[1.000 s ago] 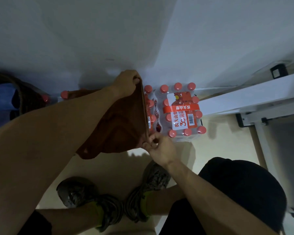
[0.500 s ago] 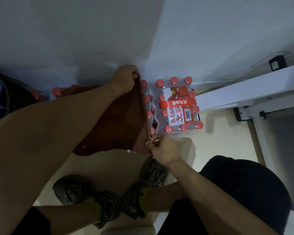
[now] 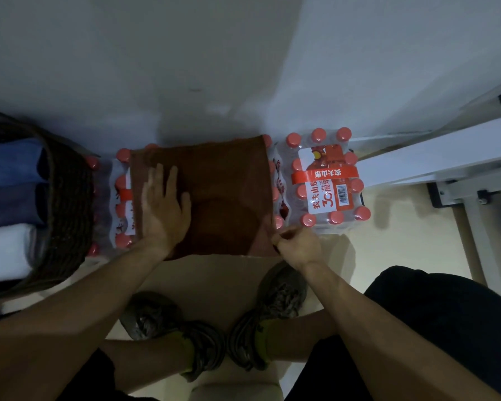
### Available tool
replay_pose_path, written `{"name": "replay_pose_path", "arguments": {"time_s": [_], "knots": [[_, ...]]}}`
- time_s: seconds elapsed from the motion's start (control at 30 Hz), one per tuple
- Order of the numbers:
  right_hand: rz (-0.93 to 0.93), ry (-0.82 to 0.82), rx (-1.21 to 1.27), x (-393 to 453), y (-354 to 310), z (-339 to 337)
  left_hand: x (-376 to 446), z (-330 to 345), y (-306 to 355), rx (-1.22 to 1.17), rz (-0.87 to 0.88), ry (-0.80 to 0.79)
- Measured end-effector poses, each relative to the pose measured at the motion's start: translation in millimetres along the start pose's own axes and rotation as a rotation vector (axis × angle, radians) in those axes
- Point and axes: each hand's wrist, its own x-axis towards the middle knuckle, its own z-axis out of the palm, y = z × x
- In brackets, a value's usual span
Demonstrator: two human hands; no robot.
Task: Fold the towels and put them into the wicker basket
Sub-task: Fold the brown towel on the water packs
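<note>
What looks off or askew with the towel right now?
The brown towel is spread on shrink-wrapped water bottle packs, not a table. Its near right corner, pinched by the right hand, overhangs and lies uneven.

Wicker basket [image 3: 67, 198] cut off at left edge, folded towels [image 3: 9, 180] inside only partly shown. Middle bottle pack [image 3: 122, 198] mostly buried under brown towel [image 3: 226, 195]. Right-hand fingertips hidden behind towel corner.

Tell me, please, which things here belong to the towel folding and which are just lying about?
Job:
brown towel, spread over bottle packs
left hand, pressing flat on it
right hand, pinching its near corner
wicker basket, holding folded towels

Lying about:
bottle packs
white frame
</note>
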Motion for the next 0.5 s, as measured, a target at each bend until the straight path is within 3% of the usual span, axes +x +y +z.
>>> {"name": "replay_pose_path", "arguments": {"time_s": [0.17, 0.33, 0.4, 0.5], "knots": [[0.043, -0.146, -0.266, -5.4, 3.7, -4.9, 5.4, 12.1, -22.6, 0.130, 0.034, -0.058], [0.051, -0.092, -0.225, -7.6, 1.0, -4.1, 12.1, -12.4, -24.2, -0.044, 0.091, -0.127], [0.060, -0.121, -0.238, -9.6, -0.4, -6.6, -0.1, -28.6, -29.2, -0.104, 0.026, 0.015], [0.058, -0.152, -0.189, -13.1, -4.8, -8.1, -45.7, -45.6, -36.1, -0.205, -0.331, 0.266]]}}
